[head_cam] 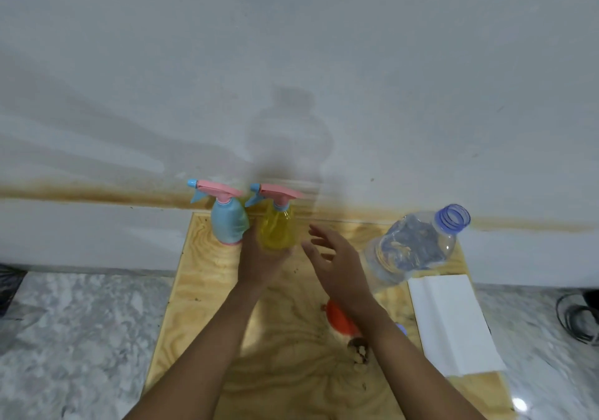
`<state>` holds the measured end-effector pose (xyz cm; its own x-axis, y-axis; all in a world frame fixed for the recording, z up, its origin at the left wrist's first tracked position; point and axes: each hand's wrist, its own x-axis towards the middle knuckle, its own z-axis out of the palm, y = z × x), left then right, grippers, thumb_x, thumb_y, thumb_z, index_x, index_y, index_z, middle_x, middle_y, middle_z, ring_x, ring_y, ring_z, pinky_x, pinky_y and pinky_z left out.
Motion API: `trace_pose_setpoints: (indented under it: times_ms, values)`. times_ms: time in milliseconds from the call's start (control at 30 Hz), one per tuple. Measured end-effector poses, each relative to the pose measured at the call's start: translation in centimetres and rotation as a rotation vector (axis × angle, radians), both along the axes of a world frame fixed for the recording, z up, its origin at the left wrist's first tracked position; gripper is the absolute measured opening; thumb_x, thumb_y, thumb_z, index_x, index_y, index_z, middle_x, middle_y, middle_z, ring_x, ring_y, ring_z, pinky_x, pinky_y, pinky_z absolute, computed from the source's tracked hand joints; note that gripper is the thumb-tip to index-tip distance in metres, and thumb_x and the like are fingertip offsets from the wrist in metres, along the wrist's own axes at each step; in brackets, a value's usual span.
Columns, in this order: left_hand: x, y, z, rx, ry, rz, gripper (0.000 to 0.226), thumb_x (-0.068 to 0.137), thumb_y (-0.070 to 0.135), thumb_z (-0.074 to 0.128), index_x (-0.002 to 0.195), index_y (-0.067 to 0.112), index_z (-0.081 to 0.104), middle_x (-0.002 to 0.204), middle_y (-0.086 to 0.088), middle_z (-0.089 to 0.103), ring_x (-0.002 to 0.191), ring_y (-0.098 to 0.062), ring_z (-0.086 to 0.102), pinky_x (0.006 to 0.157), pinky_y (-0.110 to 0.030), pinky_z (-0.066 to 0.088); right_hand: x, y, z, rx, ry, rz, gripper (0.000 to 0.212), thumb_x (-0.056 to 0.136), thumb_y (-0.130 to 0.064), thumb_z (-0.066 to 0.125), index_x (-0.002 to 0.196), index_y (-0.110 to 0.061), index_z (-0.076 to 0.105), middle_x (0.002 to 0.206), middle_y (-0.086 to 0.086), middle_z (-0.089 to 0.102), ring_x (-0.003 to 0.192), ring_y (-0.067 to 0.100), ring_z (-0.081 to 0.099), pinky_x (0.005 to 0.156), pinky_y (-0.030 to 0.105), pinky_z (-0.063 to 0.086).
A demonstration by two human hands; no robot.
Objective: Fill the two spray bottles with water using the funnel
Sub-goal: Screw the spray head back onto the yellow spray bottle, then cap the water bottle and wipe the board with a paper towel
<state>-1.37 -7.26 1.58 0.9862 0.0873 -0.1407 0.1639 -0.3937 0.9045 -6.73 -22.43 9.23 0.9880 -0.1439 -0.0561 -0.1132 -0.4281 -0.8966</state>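
Two spray bottles stand at the far edge of a wooden board (201, 316), both with pink trigger heads screwed on. The blue spray bottle (229, 223) is on the left. Beside it on the right is the yellow spray bottle (279, 228), and my left hand (259, 257) is wrapped around its base. My right hand (337, 262) hovers just right of the yellow bottle with fingers spread, holding nothing. An orange funnel (340, 320) lies on the board, partly hidden under my right forearm. A large clear water bottle (411, 247), uncapped, stands at the right.
A folded white cloth (450, 322) lies on the board's right side. A small purple cap (402, 329) peeks out by my right forearm. A brown crumbly lump (359, 350) sits near the funnel. The board rests on a marble floor (81, 338) against a white wall. Black cables (578, 320) lie far right.
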Motion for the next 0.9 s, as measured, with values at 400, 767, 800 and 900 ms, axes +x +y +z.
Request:
trace_pose_setpoints:
  times_ms: [400,767,800,900]
  values:
    - [-9.4,-8.1,10.8,-0.101,-0.147,-0.321,0.057,0.077,0.035,0.082,0.129,0.026,0.058,0.127,0.011,0.058,0.114,0.0,0.055,0.097,-0.016,0.044,-14.0,-11.6,-5.4,-0.382,0.239,-0.267,0.029,0.091,-0.039,0.064,0.12,-0.032,0.062,0.115,-0.014,0.066,0.099,0.005,0.063,0.083,0.03,0.054]
    - [-9.7,-15.5,15.8,0.017,-0.33,-0.215,0.075,0.077,0.041,0.081,0.141,0.017,0.05,0.135,0.004,0.056,0.118,-0.002,0.049,0.098,-0.011,0.039,-13.4,-15.3,-11.0,-0.51,0.439,-0.023,0.052,0.088,-0.039,0.06,0.138,-0.029,0.05,0.137,-0.002,0.051,0.123,0.023,0.054,0.094,0.039,0.049]
    - [-9.6,-15.6,15.9,-0.008,-0.31,-0.192,0.072,0.077,0.041,0.081,0.139,0.019,0.052,0.133,0.007,0.057,0.118,-0.004,0.052,0.1,-0.019,0.042,-13.2,-15.3,-11.2,-0.504,0.434,-0.019,0.049,0.089,-0.037,0.059,0.137,-0.027,0.051,0.135,-0.001,0.052,0.122,0.023,0.054,0.094,0.039,0.049]
    - [-9.2,-15.9,16.0,-0.05,-0.281,-0.158,0.069,0.076,0.042,0.082,0.136,0.024,0.054,0.128,0.011,0.058,0.117,-0.008,0.056,0.098,-0.03,0.049,-12.7,-15.6,-11.9,-0.498,0.392,-0.029,0.027,0.095,-0.028,0.052,0.117,-0.018,0.063,0.117,0.003,0.058,0.107,0.024,0.061,0.087,0.04,0.053]
